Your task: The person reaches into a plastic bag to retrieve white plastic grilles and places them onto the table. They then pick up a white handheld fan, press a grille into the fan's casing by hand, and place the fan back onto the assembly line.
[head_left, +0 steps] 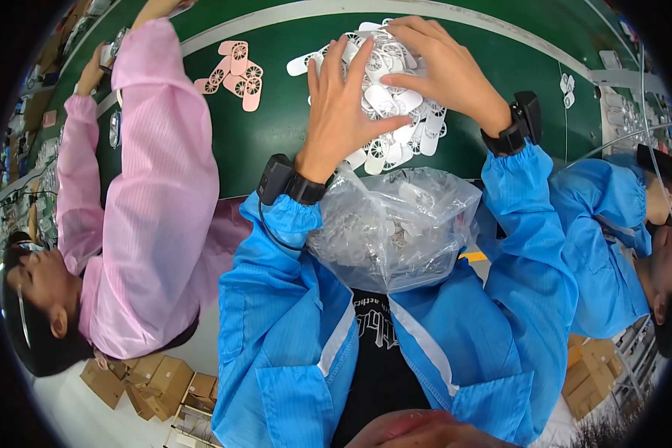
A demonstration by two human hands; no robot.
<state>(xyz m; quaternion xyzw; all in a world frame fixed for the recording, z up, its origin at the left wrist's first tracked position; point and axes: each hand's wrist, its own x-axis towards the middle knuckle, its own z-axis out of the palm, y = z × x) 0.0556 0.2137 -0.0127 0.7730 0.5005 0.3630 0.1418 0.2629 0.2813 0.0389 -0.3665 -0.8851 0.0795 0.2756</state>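
Left hand (340,116)'s got a loose, spread-out grip, from here I can't tell if the right hand (459,78) is pinching anything, but I'd cup both gently around those white parts (431,128) heaped on the green counter (269,145).

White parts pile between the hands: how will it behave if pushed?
The white parts would likely slide and spread, being flat, loosely overlapping pieces. Each is probably light, since it looks thin. Some may catch on neighbours, given their spoked cutouts.
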